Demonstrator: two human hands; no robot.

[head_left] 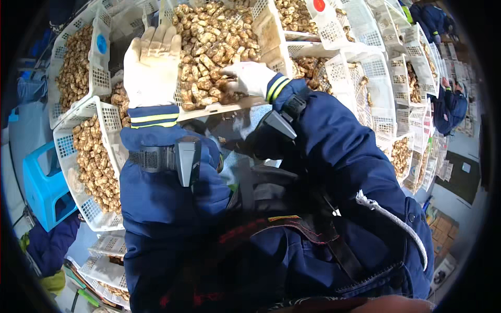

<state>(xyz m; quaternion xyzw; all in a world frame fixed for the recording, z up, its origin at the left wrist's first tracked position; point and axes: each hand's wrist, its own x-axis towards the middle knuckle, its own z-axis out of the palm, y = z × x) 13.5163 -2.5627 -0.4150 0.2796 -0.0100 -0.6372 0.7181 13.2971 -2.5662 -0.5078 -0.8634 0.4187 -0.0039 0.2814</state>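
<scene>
A white plastic crate (274,39) full of what look like stubby brown-and-cream mushrooms (209,39) stands in front of me. My left hand (152,68), in a white glove with soiled fingers, lies palm up over the crate's left side. Its fingers are stretched out and nothing rests in it. My right hand (250,79), gloved in white as well, reaches in from the right at the crate's near part. Its fingers point left and touch the mushrooms, with a gap between them. Their tips are partly hidden among the pieces.
More crates of similar pieces surround me, among them a left crate (94,201) and a right crate (373,68). A blue plastic stool (39,177) stands at far left. Other people in dark blue, such as one person (450,110), are at the right and lower left.
</scene>
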